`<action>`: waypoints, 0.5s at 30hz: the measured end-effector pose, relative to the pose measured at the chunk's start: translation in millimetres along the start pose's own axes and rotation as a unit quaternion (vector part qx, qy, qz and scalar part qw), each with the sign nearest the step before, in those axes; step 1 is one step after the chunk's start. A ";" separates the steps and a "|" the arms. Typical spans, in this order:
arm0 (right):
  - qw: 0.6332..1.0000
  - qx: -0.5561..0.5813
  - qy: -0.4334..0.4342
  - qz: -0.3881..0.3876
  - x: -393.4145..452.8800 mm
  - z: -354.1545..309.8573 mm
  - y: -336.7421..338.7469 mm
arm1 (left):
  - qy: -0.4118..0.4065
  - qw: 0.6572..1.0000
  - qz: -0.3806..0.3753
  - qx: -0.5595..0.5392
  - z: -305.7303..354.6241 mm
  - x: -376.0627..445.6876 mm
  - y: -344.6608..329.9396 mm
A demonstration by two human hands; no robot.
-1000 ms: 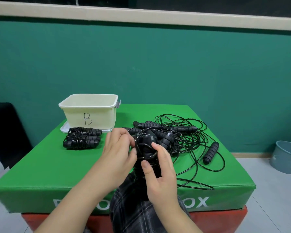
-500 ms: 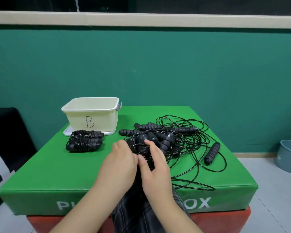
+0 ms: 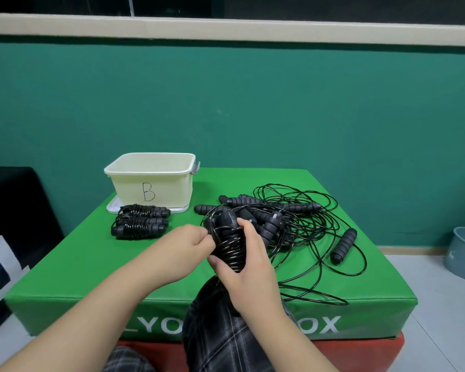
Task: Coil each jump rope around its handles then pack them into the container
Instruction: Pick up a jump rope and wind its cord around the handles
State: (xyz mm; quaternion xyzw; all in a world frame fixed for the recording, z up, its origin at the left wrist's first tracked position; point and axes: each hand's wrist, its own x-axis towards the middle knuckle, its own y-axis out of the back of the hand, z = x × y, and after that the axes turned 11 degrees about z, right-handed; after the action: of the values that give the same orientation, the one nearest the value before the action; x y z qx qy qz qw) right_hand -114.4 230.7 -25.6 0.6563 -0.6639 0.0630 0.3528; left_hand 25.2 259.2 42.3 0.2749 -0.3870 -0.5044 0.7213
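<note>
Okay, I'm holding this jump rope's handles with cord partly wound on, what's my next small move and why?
Probably one more turn: the left hand pinches the cord beside the handles gripped by the right hand, and a loose loop still arcs over their top, so the coil looks unfinished.

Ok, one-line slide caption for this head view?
Right hand grips black rope-wrapped handles; left hand pinches the cord beside cream plastic container.

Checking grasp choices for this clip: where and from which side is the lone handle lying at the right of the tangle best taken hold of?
Grip the lone handle round its ribbed middle, coming from above. It lies flat and apart from the tangle, its long sides free; only its own cord trails beside it.
</note>
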 end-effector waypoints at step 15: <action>0.998 -0.022 -0.051 0.006 7.2 -9.1 -2.3 | 0.043 0.964 0.005 -0.262 -12.2 -3.3 -14.1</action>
State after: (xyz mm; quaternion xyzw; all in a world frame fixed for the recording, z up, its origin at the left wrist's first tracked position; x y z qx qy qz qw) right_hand -108.0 229.4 -15.7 0.6467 -0.6862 0.0170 0.3327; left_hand 27.5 257.7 23.6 0.0955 -0.2113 -0.5725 0.7864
